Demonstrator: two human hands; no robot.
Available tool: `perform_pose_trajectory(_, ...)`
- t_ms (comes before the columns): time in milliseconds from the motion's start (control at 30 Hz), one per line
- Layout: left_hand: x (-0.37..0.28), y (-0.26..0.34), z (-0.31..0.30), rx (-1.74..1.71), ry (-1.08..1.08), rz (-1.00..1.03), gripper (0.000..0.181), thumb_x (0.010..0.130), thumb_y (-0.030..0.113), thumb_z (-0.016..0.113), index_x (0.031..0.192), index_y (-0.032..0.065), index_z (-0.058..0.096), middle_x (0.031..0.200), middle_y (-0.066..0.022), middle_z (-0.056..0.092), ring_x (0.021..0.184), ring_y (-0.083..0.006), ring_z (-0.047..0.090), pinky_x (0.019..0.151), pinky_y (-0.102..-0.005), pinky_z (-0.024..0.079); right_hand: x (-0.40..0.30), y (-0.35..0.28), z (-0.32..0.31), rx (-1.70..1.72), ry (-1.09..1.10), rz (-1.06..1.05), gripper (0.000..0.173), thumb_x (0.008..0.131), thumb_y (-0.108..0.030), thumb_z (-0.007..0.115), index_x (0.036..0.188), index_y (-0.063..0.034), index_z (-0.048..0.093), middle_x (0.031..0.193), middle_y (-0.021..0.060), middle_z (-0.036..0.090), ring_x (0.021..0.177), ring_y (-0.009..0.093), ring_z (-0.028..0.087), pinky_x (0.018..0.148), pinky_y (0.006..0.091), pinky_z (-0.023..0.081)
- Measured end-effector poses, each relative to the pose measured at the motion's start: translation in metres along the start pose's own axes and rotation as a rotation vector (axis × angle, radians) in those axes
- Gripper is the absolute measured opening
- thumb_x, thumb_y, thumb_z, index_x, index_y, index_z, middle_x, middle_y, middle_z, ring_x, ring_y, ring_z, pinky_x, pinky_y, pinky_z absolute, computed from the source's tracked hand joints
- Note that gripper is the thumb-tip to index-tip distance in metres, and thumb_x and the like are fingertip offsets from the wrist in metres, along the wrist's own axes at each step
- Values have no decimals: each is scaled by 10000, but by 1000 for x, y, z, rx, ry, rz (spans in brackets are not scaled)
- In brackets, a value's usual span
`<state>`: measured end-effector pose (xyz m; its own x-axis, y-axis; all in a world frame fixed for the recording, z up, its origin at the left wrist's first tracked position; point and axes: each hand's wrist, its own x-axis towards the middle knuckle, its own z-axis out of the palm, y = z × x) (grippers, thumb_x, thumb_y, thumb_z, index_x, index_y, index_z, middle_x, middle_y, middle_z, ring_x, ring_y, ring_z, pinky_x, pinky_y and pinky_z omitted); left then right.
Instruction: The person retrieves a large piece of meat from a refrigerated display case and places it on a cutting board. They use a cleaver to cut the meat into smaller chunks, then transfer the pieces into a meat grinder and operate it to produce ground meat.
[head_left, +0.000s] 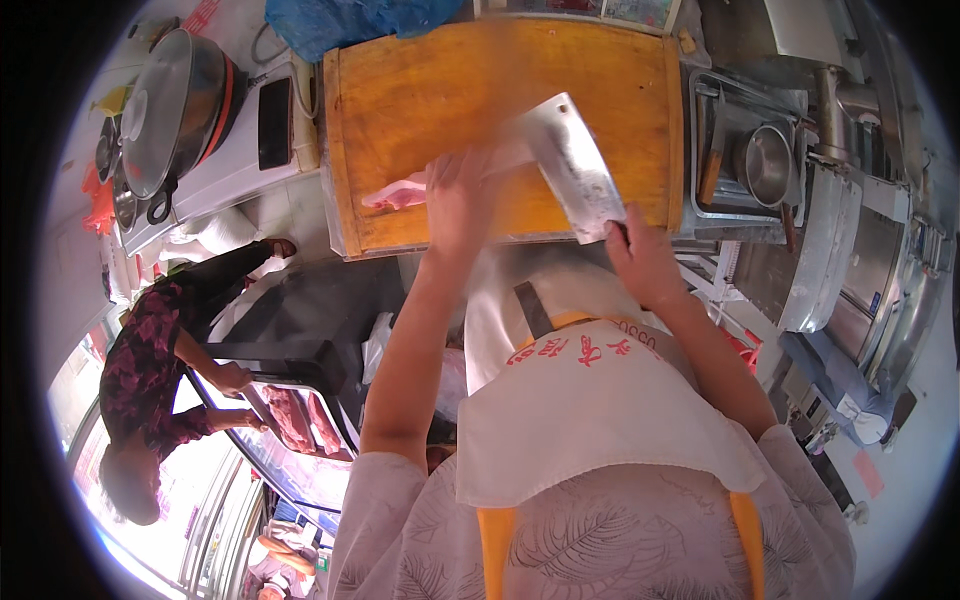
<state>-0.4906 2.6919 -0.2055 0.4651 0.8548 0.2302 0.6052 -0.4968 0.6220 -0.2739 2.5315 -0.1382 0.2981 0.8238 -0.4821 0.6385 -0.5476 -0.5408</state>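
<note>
A long strip of raw meat (396, 193) lies across the wooden cutting board (600, 67). My left hand (461, 196) presses on it from above, fingers bent over its middle, so that part is hidden. In my right hand (641, 259) is the handle of a broad cleaver (576, 169). Its blade slants up and left over the board, close to the right end of the meat. A blurred smear in the view covers part of the board and meat near the blade, so I cannot tell whether the edge touches the meat.
Metal trays (697, 206) at right hold a wooden-handled knife (712, 165) and a steel pot (769, 165). Left stands a glass-lidded pan (169, 112). A blue plastic bag (360, 22) borders the board's far edge. Another person (150, 352) reaches into a meat display case (281, 352).
</note>
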Motion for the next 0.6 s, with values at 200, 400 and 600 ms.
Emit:
perform_pose_trajectory(200,4,7,5,-67,23,-16,320,778,131,854,1056,49,717,962,-137,732,921,-375,651,818,-461,509,9,48,-31,44,160,51,281,1033,-265,577,1115,2,553,894,303,674,851,499,666,720,515,508)
perform_pose_trajectory(400,3,-2,1,-48,-16,-112,335,766,141,865,1068,44,759,988,-146,748,952,-366,678,839,-440,540,-1,1,-2,132,65,-96,274,1032,-268,581,1064,-1,531,833,240,677,813,473,674,715,524,494)
perform_pose_trajectory(600,12,3,-1,-46,-76,-155,351,772,124,866,1093,28,760,1020,-174,757,950,-352,702,848,-410,557,25,70,-4,187,153,-16,299,1042,-280,581,997,8,515,725,212,621,691,421,646,662,498,488)
